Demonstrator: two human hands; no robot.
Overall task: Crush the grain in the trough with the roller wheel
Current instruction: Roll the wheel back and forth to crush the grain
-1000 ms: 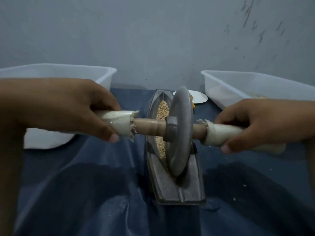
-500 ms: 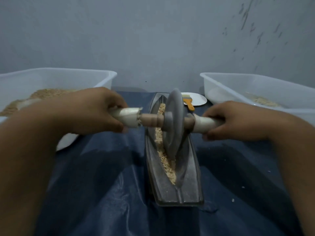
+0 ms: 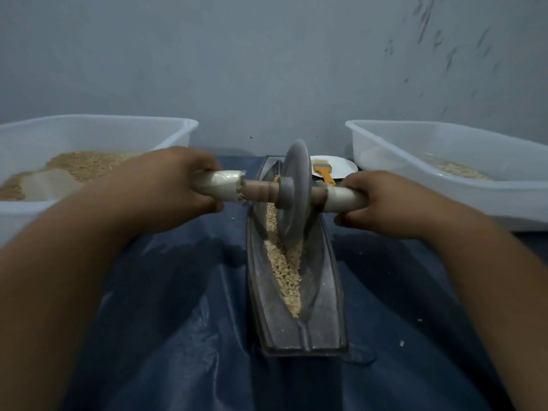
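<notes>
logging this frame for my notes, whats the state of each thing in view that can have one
left hand: gripping the left handle
right hand: gripping the right handle
roller wheel: upright in the trough, toward its far end
trough: holds grain along its groove
grain: partly crushed, coarse bits
left tub: holds a heap of grain
right tub: little grain inside
brush: lying on the white plate
</notes>
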